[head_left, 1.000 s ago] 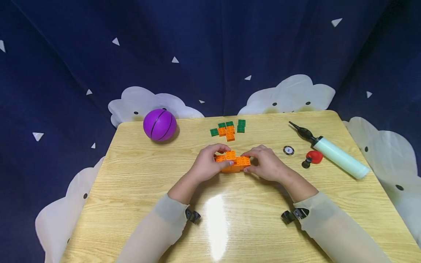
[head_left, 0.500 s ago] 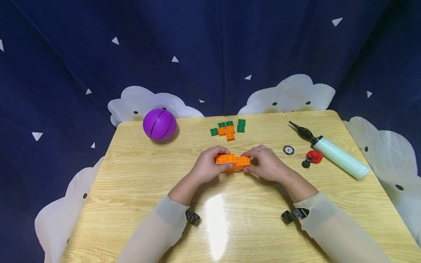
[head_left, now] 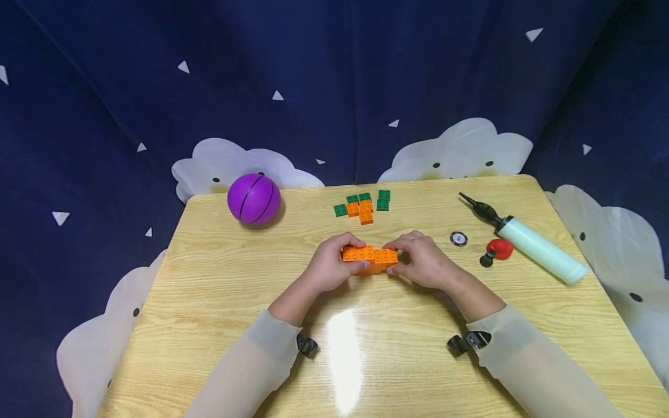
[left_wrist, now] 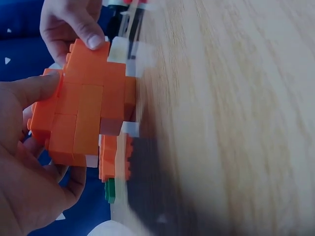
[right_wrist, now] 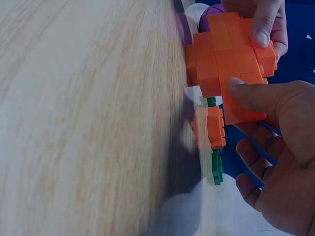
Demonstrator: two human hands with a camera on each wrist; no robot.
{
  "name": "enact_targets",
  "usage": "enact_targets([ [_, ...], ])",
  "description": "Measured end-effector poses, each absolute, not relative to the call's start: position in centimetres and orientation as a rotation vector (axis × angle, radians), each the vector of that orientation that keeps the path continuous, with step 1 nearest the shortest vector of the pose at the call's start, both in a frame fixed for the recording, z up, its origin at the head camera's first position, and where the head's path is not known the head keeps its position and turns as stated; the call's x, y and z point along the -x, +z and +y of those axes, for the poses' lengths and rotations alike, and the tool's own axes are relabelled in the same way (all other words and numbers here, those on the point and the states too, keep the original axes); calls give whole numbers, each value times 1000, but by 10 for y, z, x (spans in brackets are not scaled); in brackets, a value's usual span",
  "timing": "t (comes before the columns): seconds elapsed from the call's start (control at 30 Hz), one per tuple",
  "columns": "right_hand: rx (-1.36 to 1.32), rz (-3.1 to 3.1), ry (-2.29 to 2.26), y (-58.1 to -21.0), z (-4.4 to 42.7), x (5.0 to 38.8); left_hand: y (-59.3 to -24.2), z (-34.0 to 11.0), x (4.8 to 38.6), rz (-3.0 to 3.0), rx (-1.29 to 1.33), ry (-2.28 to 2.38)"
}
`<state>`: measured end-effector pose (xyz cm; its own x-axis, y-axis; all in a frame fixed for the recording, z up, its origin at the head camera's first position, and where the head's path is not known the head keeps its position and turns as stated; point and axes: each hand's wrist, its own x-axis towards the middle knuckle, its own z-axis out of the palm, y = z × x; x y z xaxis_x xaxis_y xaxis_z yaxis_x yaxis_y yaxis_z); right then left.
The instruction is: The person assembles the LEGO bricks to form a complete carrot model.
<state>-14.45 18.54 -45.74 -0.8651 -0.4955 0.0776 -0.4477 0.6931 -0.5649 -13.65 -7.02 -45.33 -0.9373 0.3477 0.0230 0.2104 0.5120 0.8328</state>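
Between my hands stands a stepped build of orange toy building bricks [head_left: 376,268], its studs facing up. My left hand [head_left: 329,264] grips its left part, thumb on the near side and fingers round the far side. An orange brick [head_left: 358,253] forms the top layer there. At the other end, the right hand [head_left: 425,261] pinches the build between thumb and fingers. In the left wrist view, several layers of the orange build [left_wrist: 88,101] show, narrowing in steps towards the table. The right wrist view shows the right thumb [right_wrist: 256,96] pressed on its near face.
Behind the hands lie loose orange bricks [head_left: 366,213] and green bricks [head_left: 383,200]. A purple ball [head_left: 254,198] sits at the back left. To the right are a round chip [head_left: 458,238], a red item with a black part [head_left: 500,249] and a pale green hand pump [head_left: 543,249].
The top orange brick in my left hand sat higher and apart a second ago. It has moved down and now sits level in the top layer. My right hand holds still.
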Motion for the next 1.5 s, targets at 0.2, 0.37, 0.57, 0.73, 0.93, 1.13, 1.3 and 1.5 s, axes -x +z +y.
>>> enact_targets([
  [0.2, 802, 2820, -909, -458, 185, 144, -455, -70, 136, 2599, -442, 1391],
  [0.37, 817, 2824, -908, -456, 184, 144, -455, -70, 135, 2610, -411, 1397],
  [0.57, 813, 2824, -900, -457, 184, 144, -456, -72, 135, 2617, -404, 1385],
  [0.73, 802, 2819, -896, -458, 183, 145, -457, -73, 136, 2634, -419, 1376],
  [0.93, 792, 2822, -906, -456, 184, 145, -456, -73, 138, 2640, -482, 1363],
  [1.13, 785, 2814, -895, -457, 185, 145, -456, -76, 140, 2603, -545, 1365],
  [1.3, 799, 2819, -892, -457, 185, 145, -455, -80, 144, 2544, -546, 1450],
  [1.5, 795, 2824, -888, -457, 185, 145, -449, -82, 155, 2539, -484, 1563],
])
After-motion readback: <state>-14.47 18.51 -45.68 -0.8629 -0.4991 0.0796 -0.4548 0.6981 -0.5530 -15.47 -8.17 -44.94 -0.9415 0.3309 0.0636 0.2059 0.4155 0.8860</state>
